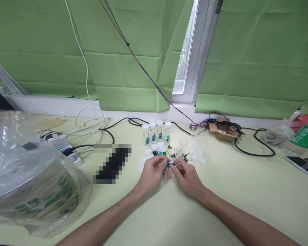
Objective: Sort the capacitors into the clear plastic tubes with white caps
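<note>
My left hand (153, 169) is closed around a small shiny blue piece (167, 164) above the table. The fingers of my right hand (187, 175) are pinched at the right end of this piece; what exactly they grip is too small to tell. Just beyond my hands stand several clear tubes (159, 131) with white caps, holding blue or green pieces. Loose white caps (142, 161), a green piece (164, 153) and small dark parts with thin stems (173, 155) lie between the tubes and my hands.
On the left are a plastic-bagged container (41, 191), a power strip (71, 155) and a pixelated dark patch (114, 165). More clear containers (195, 148), an open cardboard box (222, 131) with cables, and a phone (304, 165) lie to the right. Green curtains (133, 78) hang behind.
</note>
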Demonstrator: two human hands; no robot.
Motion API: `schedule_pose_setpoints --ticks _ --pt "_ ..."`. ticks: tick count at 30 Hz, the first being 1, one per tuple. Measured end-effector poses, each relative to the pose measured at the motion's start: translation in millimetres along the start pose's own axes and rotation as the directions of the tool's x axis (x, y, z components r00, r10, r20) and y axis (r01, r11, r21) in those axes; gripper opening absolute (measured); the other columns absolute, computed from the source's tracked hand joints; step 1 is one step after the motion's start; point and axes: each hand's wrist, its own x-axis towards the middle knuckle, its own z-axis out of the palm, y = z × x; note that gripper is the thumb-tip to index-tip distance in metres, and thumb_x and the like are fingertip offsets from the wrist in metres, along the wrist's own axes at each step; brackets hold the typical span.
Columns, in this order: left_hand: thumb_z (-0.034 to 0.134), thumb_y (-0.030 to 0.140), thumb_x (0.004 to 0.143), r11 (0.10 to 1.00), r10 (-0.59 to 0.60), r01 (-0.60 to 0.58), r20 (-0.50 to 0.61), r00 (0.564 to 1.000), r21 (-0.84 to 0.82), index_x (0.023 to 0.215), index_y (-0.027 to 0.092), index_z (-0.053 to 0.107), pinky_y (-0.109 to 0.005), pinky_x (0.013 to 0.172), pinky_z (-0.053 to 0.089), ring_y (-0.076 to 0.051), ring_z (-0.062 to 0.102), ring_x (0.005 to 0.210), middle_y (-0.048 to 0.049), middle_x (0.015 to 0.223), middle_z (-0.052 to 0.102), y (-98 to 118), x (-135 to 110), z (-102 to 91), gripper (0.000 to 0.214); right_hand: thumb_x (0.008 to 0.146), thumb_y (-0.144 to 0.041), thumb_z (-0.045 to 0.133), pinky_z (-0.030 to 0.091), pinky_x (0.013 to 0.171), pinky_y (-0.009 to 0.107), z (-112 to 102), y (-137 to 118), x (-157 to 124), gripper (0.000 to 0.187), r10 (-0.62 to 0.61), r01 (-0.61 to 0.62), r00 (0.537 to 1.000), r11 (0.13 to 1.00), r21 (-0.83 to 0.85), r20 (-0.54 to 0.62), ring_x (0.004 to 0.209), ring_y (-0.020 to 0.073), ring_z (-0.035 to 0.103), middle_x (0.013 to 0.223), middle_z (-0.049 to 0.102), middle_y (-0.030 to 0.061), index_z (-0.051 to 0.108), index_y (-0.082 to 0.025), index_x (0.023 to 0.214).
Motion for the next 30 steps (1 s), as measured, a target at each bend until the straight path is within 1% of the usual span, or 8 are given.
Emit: schedule_pose_setpoints --ticks 6,9,12,19,23,26,28,30 --pt "0.055 0.034 0.092 1.000 -0.005 0.005 0.011 1.000 0.017 0.087 0.014 0.063 -0.025 0.057 0.045 -0.012 0.054 0.053 -0.0001 0.062 0.059 -0.6 -1.3 0.4 0.022 0.099 -0.036 0.041 0.026 0.052 0.024 -0.6 1.3 1.0 0.029 -0.053 0.053 0.999 0.999 -0.002 0.003 0.052 0.0102 0.034 0.060 0.040 -0.0060 0.047 -0.020 0.076" --pt "0.054 0.035 0.092 1.000 -0.004 0.003 0.027 1.000 0.011 0.086 0.014 0.062 -0.025 0.057 0.045 -0.012 0.054 0.054 -0.0005 0.063 0.059 -0.8 -2.3 0.7 0.022 0.099 -0.036 0.039 0.027 0.053 0.025 -0.1 2.7 1.4 0.034 -0.059 0.059 0.998 0.998 -0.018 -0.007 0.052 0.0105 0.033 0.058 0.037 -0.0061 0.040 -0.021 0.069" --pt "0.054 0.035 0.092 1.000 0.002 -0.002 0.038 0.999 0.011 0.086 0.014 0.062 -0.025 0.057 0.045 -0.012 0.053 0.054 -0.0005 0.064 0.059 -0.1 -2.8 1.2 0.023 0.100 -0.036 0.037 0.027 0.053 0.025 0.2 4.0 1.8 0.036 -0.061 0.061 0.998 0.998 -0.022 -0.005 0.051 0.0109 0.032 0.056 0.036 -0.0061 0.036 -0.021 0.067" --pt "0.055 0.036 0.092 0.999 -0.001 -0.001 0.035 0.999 0.041 0.085 0.014 0.063 -0.026 0.057 0.044 -0.012 0.053 0.054 -0.0003 0.063 0.058 -0.6 -2.8 1.9 0.024 0.101 -0.035 0.032 0.028 0.054 0.026 0.8 4.5 1.7 0.039 -0.062 0.062 0.998 0.998 -0.009 -0.003 0.050 0.0116 0.035 0.054 0.037 -0.0049 0.042 -0.021 0.066" --pt "0.055 0.035 0.091 0.999 0.000 -0.001 0.026 1.000 0.033 0.086 0.014 0.063 -0.025 0.057 0.045 -0.012 0.054 0.053 -0.0003 0.063 0.059 -1.5 -2.4 1.9 0.023 0.100 -0.037 0.034 0.028 0.053 0.026 0.6 3.7 1.0 0.040 -0.032 0.031 0.999 0.999 -0.004 -0.021 0.050 0.0110 0.033 0.053 0.037 -0.0053 0.040 -0.021 0.065" --pt "0.055 0.035 0.091 1.000 -0.001 0.001 0.014 1.000 0.021 0.087 0.015 0.063 -0.025 0.057 0.046 -0.012 0.054 0.053 -0.0001 0.062 0.059 -0.7 -1.3 1.0 0.022 0.099 -0.039 0.040 0.026 0.050 0.025 0.4 2.4 0.5 0.032 -0.004 0.005 0.999 1.000 0.011 -0.035 0.049 0.0103 0.031 0.054 0.035 -0.0071 0.046 -0.020 0.073" --pt "0.056 0.035 0.091 1.000 -0.006 0.006 0.000 1.000 0.019 0.086 0.015 0.063 -0.025 0.056 0.046 -0.012 0.055 0.052 0.0002 0.061 0.059 0.2 -0.4 0.2 0.022 0.097 -0.039 0.045 0.024 0.048 0.024 0.3 1.5 0.0 0.024 0.010 -0.010 1.000 1.000 0.021 -0.020 0.047 0.0100 0.030 0.052 0.034 -0.0089 0.050 -0.020 0.083" --pt "0.056 0.034 0.091 1.000 -0.007 0.007 -0.012 1.000 0.018 0.086 0.015 0.064 -0.024 0.055 0.046 -0.011 0.055 0.052 0.0006 0.060 0.059 0.7 0.4 -0.4 0.021 0.095 -0.039 0.048 0.023 0.048 0.024 0.3 1.0 -0.4 0.020 0.012 -0.011 1.000 1.000 0.022 -0.004 0.047 0.0098 0.030 0.051 0.032 -0.0099 0.051 -0.020 0.088"
